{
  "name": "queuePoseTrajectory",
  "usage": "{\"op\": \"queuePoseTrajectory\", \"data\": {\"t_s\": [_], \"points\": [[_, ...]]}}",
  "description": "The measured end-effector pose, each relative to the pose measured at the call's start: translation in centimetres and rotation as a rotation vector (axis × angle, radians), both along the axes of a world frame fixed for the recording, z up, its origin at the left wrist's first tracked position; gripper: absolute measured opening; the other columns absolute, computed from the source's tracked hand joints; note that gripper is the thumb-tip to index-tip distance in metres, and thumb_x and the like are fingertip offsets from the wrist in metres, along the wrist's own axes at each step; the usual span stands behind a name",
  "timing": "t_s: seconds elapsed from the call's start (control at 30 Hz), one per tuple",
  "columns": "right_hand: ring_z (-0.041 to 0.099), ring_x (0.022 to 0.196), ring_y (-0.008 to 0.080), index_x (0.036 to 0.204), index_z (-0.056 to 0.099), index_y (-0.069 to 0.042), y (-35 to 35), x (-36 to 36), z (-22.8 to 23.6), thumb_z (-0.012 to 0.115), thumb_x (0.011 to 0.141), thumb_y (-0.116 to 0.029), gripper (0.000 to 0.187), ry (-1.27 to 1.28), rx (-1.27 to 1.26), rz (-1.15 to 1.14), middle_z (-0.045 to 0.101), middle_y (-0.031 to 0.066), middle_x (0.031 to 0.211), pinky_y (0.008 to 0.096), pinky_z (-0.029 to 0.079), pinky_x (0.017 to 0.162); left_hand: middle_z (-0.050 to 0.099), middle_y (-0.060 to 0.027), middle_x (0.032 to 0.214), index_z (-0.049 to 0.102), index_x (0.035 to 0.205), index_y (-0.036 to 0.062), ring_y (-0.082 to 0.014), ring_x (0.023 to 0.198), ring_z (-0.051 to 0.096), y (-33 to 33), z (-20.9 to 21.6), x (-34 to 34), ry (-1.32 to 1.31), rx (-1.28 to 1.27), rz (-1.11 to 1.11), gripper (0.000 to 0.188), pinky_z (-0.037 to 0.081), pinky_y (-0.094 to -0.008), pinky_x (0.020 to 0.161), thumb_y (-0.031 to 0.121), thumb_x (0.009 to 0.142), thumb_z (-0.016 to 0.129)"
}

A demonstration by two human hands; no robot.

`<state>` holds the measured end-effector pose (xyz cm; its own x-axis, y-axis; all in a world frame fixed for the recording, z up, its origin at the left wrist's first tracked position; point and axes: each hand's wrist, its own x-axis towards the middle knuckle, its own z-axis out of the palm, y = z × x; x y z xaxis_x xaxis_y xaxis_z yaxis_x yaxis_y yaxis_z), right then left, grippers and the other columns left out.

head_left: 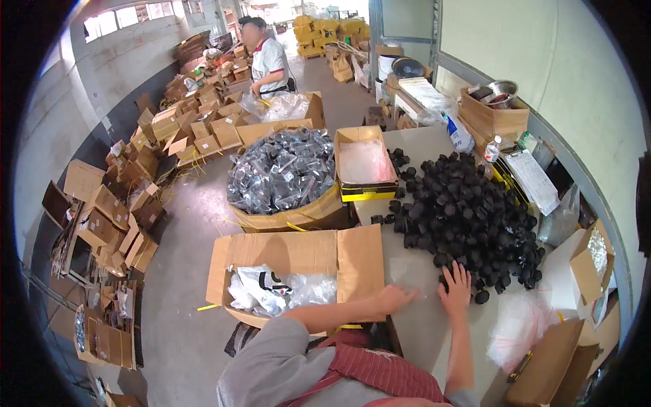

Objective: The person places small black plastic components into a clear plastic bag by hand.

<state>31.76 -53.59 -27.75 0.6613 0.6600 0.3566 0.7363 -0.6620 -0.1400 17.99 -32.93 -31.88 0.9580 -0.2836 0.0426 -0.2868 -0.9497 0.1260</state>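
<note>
Right hand (457, 288) at near edge of the pile of black parts (468, 217), fingers apart and spread, fingertips against the nearest parts. Left hand (398, 298) blurred, over the left side of the worktop (427, 342), just beside a faint clear plastic sheet or bag (409, 271); cannot tell if its fingers are apart or together. Pile sits loose on the worktop, ahead of both hands. Clear bags with red lines (519, 325) on the worktop, right of right hand. Open carton (281, 249) holding plastic bags at left forearm; beyond it, 1 big carton (291, 220) heaped with bagged dark items. Yellow-and-black box (366, 193) left of pile. 1 co-worker (272, 64) stands farther back.
</note>
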Motion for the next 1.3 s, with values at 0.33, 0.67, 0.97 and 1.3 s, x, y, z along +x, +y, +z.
{"op": "queuePoseTrajectory", "data": {"t_s": [0.33, 0.67, 0.97, 1.3], "points": [[0.03, 0.14, 0.0433, 0.142, 0.048, -0.01, -7.3, -2.9, 0.8, 0.066, 0.082, -0.014, 0.062, 0.033, -0.118, 0.092, 0.03, 0.0214, 0.155, 0.0561, 0.021, 0.117, 0.069, -0.0163, 0.097, 0.041, 0.142, 0.0072, -0.0353, 0.092, 0.065, -2.8, -0.7, -1.2, -0.055, -0.13, 0.003, 0.062, 0.052, -0.0442, 0.081, 0.013, 0.082, 0.057], [0.042, 0.133, 0.0374, 0.141, 0.05, -0.015, -5.8, -14.5, -2.1, 0.058, 0.084, -0.003, 0.059, 0.145, 0.033, -0.113, 0.038, 0.0228, 0.148, 0.0569, 0.028, 0.113, 0.066, -0.0151, 0.091, 0.053, 0.135, 0.0137, -0.0328, 0.079, 0.066, -4.9, 0.3, 1.9, -0.227, -0.283, 0.015, 0.054, 0.053, -0.0465, 0.068, 0.016, 0.081, 0.06], [0.025, 0.143, 0.0405, 0.152, 0.027, -0.009, -12.3, -15.9, 1.9, 0.062, 0.075, -0.01, 0.084, 0.354, 0.219, -0.676, 0.025, 0.0222, 0.156, 0.0569, 0.008, 0.119, 0.055, -0.0045, 0.082, 0.063, 0.127, 0.0258, -0.0227, 0.076, 0.059, -6.1, 0.1, 0.6, -0.296, -0.282, -0.146, 0.053, 0.052, -0.0364, 0.061, 0.013, 0.076, 0.061], [0.048, 0.121, 0.0396, 0.138, 0.046, -0.006, -16.9, -15.8, 1.0, 0.07, 0.077, -0.019, 0.066, 0.43, 0.186, -0.778, 0.05, 0.0226, 0.134, 0.0473, 0.042, 0.1, 0.056, -0.0036, 0.084, 0.061, 0.129, 0.0211, -0.0218, 0.075, 0.059, -4.3, 0.8, -1.7, -0.229, -0.242, -0.34, 0.056, 0.052, -0.0345, 0.061, 0.013, 0.073, 0.065]]}}
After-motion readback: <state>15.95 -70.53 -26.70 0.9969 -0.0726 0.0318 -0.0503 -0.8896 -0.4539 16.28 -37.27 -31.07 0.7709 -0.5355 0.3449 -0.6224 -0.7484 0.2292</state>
